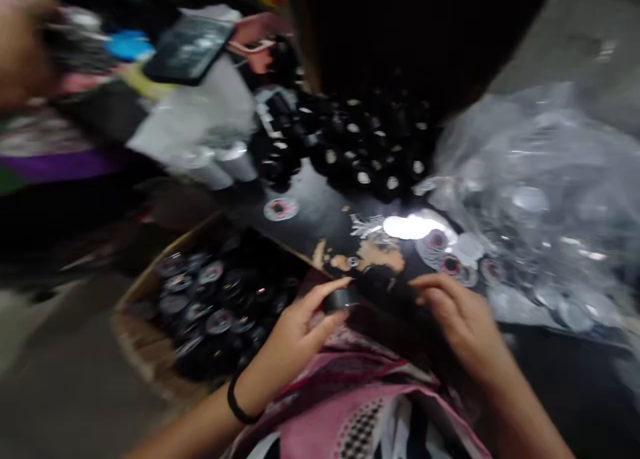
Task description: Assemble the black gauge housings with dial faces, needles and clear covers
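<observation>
Dark rounded piece, blurred, sits between your hands at the near edge of the tabletop. Your left hand has thumb and forefinger parted at its left side; your right hand has fingertips bunched at its right side. Can't tell if either actually grips it.

Progress, judging by the piles: partway. The box at your left holds many dark pieces, some with printed round faces, so those look done. Black pieces with pale centres crowd the far side, likely left to do. A loose printed disc and overlapping discs look unused.

Around: white cylinders far left, a phone beyond, another person's blurred hand or arm at upper left. The clear plastic bag crowds your right side; nothing visibly blocks the piece.
</observation>
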`<state>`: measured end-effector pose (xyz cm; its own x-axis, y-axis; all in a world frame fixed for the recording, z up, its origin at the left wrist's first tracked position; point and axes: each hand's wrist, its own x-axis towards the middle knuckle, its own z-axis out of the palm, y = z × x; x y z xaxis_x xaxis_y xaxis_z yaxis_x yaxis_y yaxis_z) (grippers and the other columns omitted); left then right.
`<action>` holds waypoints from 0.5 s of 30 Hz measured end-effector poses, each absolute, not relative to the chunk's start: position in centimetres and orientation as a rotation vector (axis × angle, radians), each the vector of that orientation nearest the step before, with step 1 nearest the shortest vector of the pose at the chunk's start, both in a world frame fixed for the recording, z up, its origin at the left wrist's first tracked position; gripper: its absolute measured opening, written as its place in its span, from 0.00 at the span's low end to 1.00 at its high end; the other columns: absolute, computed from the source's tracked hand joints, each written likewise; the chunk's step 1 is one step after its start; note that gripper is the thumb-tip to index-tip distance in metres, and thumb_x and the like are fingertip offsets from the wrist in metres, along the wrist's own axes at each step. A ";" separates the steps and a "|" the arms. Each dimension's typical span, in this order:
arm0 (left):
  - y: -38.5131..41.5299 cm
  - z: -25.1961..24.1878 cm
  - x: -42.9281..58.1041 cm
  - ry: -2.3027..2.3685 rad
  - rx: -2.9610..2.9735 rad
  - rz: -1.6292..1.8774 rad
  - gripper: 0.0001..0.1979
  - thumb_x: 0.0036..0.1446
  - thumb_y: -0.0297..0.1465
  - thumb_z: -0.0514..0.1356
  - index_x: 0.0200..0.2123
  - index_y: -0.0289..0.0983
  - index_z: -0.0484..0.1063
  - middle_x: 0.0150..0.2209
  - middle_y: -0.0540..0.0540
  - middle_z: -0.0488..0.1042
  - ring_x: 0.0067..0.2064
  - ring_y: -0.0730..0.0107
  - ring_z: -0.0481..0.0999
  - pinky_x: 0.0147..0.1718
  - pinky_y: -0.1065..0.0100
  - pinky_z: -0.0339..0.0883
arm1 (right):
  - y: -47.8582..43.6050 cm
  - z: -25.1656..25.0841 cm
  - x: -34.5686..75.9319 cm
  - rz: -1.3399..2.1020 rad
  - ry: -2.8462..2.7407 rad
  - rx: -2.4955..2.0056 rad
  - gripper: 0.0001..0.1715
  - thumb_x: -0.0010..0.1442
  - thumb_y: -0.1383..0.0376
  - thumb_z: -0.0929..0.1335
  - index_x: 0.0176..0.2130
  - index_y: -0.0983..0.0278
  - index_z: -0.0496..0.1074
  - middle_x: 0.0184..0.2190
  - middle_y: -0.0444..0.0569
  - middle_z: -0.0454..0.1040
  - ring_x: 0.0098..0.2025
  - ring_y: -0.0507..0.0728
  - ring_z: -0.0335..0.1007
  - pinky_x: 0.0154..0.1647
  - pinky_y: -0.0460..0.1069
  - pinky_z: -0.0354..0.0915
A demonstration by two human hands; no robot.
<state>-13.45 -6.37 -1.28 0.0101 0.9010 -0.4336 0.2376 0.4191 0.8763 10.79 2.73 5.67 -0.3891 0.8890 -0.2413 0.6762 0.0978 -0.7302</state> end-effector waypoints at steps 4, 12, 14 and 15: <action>-13.8 -6.8 -22.3 2.174 1.216 0.555 0.25 0.64 0.39 0.54 0.62 0.39 0.65 0.63 0.39 0.69 0.65 0.54 0.66 0.64 0.52 0.57 | 2.3 4.2 11.6 1.086 -2.196 -1.651 0.18 0.67 0.52 0.62 0.39 0.60 0.75 0.27 0.43 0.77 0.29 0.52 0.76 0.31 0.43 0.66; -18.0 -13.8 -28.9 2.489 1.064 0.396 0.26 0.65 0.38 0.53 0.64 0.36 0.63 0.70 0.34 0.56 0.71 0.43 0.51 0.66 0.38 0.43 | 1.4 4.2 11.5 0.998 -2.458 -1.473 0.16 0.66 0.53 0.63 0.38 0.57 0.76 0.33 0.43 0.81 0.34 0.54 0.79 0.36 0.44 0.72; -18.4 -14.5 -29.9 2.500 1.040 0.377 0.27 0.64 0.36 0.54 0.65 0.37 0.62 0.71 0.35 0.54 0.72 0.45 0.50 0.67 0.40 0.41 | 1.6 4.2 13.1 0.984 -2.518 -1.466 0.16 0.66 0.53 0.63 0.38 0.57 0.76 0.33 0.44 0.81 0.34 0.54 0.80 0.34 0.43 0.72; -18.6 -14.8 -30.3 2.498 1.028 0.368 0.27 0.64 0.35 0.55 0.66 0.38 0.61 0.71 0.35 0.52 0.72 0.46 0.49 0.68 0.42 0.40 | 1.7 4.3 13.6 0.975 -2.543 -1.463 0.15 0.66 0.53 0.64 0.38 0.57 0.76 0.33 0.44 0.81 0.34 0.55 0.80 0.34 0.43 0.72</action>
